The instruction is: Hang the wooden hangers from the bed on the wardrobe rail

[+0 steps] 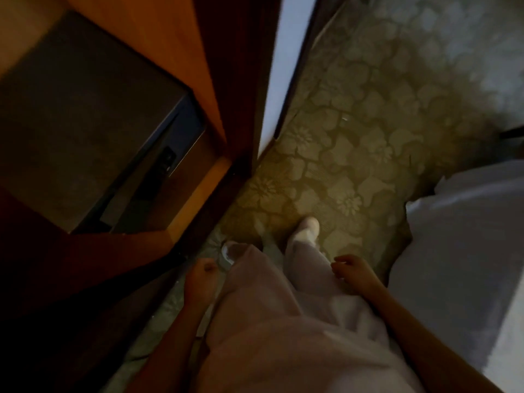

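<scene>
I look straight down in dim light. My left hand [200,279] hangs beside my left leg with its fingers loosely curled and nothing in it. My right hand [355,275] hangs by my right leg, fingers relaxed, also holding nothing. The wooden wardrobe [204,89] stands to my left, its orange-brown frame running from the top of the view down to my left foot. The white bedding of the bed [459,251] lies at my right. No hanger and no rail are in sight.
A dark grey box-like unit [85,109] sits inside the wardrobe's lower part. A white upright panel [283,69] stands past the wardrobe. Patterned floral carpet [354,151] covers the narrow strip of floor between wardrobe and bed, where my feet stand.
</scene>
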